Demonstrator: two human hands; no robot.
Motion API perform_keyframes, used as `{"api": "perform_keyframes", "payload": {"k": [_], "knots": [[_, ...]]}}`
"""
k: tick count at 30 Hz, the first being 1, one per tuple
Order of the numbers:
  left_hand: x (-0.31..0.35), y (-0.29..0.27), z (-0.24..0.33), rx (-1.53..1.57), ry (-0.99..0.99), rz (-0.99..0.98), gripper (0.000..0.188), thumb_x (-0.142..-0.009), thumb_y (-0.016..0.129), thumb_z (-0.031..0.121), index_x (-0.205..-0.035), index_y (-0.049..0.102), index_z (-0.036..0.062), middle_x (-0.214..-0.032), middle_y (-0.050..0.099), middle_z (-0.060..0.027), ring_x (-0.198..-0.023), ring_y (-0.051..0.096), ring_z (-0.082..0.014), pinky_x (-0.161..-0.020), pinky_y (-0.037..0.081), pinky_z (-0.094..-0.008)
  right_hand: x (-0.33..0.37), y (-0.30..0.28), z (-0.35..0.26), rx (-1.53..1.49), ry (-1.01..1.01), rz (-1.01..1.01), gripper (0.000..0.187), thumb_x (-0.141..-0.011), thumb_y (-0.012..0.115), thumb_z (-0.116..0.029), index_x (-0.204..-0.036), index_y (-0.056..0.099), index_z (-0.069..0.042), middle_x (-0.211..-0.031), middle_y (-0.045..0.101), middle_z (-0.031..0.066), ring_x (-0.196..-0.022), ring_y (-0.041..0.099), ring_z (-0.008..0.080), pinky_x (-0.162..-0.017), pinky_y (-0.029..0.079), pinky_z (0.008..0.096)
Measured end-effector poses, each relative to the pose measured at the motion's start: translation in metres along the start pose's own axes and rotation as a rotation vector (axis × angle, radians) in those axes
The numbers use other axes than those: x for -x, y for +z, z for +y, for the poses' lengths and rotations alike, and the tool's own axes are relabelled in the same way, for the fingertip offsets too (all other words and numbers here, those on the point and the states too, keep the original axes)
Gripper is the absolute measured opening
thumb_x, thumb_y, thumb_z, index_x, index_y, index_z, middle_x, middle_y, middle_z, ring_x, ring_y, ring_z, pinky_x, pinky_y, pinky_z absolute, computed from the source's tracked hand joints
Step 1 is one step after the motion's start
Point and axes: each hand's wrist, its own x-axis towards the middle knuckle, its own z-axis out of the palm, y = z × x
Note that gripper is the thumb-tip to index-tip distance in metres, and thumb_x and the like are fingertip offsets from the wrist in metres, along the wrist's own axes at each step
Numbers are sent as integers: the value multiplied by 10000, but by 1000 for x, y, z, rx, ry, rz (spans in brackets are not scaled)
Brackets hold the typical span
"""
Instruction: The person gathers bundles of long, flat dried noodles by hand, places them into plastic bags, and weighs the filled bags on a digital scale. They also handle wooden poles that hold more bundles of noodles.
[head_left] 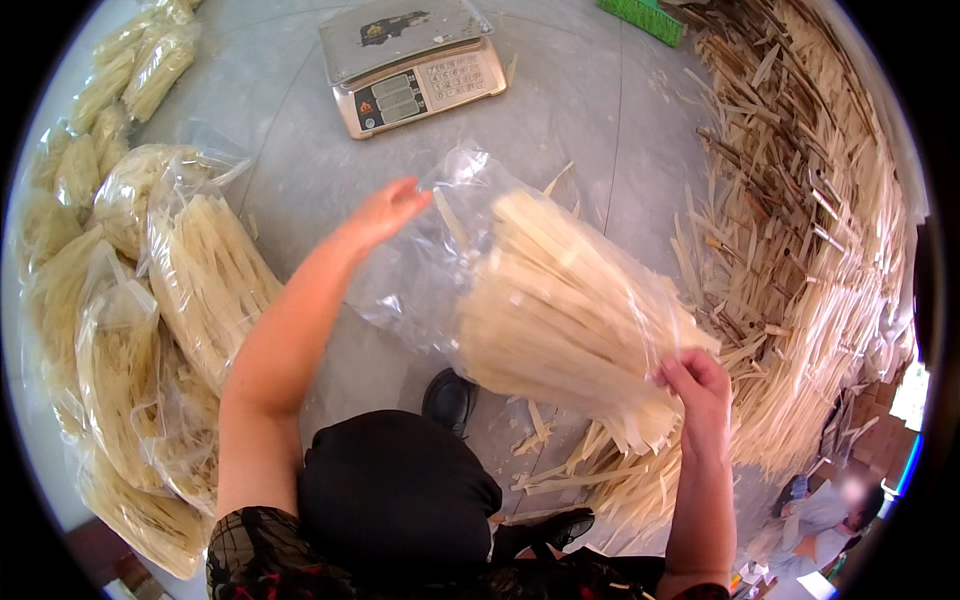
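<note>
A clear plastic bag (405, 285) lies tilted in front of me, filled with a thick bundle of long, flat, pale dried strips (570, 300). My right hand (698, 378) pinches the film at the bag's lower right end, where strip ends poke out. At the bag's upper left, beside the loose, crumpled film, my left hand (392, 208) is held with its fingers stretched out. Whether its fingertips touch the film is hard to see. Part of the bundle's lower side hangs over loose strips (640, 485) on the floor.
Several filled clear bags (205, 275) are piled along the left. A scale (420, 85) with a flat metal pan stands at the far middle. A large heap of loose strips (790, 260) fills the right. A green brush head (645, 18) shows at the top; another person (825, 520) is lower right.
</note>
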Motion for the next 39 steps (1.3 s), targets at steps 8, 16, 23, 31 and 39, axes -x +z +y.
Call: {"api": "perform_keyframes", "payload": {"k": [8, 16, 23, 31, 39], "knots": [[-206, -39, 45, -553, 217, 513, 634, -861, 541, 197, -1435, 319, 47, -1484, 338, -170, -1313, 403, -346, -1083, 353, -406, 21, -38, 32, 84, 265, 68, 124, -892, 636, -115, -816, 611, -20, -741, 649, 42, -687, 584, 86, -667, 473, 235], [-273, -62, 55, -659, -18, 436, 675, -838, 483, 93, -1471, 248, 66, -1541, 218, -129, -1369, 333, -316, -1095, 346, -400, 10, -19, 16, 24, 416, 128, 132, -904, 610, -158, -853, 610, -36, -774, 668, 62, -648, 605, 107, -595, 456, 213], [-227, -48, 50, -767, 94, 514, 586, -810, 493, 70, -1389, 410, 93, -1357, 429, -144, -1147, 514, -377, -976, 447, -438, 8, -11, 16, -70, 519, 144, 181, -911, 599, -214, -857, 630, -45, -798, 672, 67, -608, 581, 96, -562, 445, 207], [-110, 15, 24, -732, 206, 425, 591, -817, 565, 118, -1381, 404, 47, -1340, 435, -165, -1144, 514, -376, -969, 453, -442, 13, 1, 16, -194, 414, 168, 207, -941, 561, -217, -827, 602, -49, -760, 655, 79, -569, 545, 86, -530, 432, 208], [21, 137, -104, 6, 225, 189, 589, -963, 496, 413, -1422, 377, 65, -1471, 333, -200, -1330, 380, -324, -1095, 310, -381, 45, -4, -9, -311, 103, 247, 180, -950, 524, -162, -813, 568, -55, -704, 632, 86, -476, 465, 79, -425, 309, 195]]}}
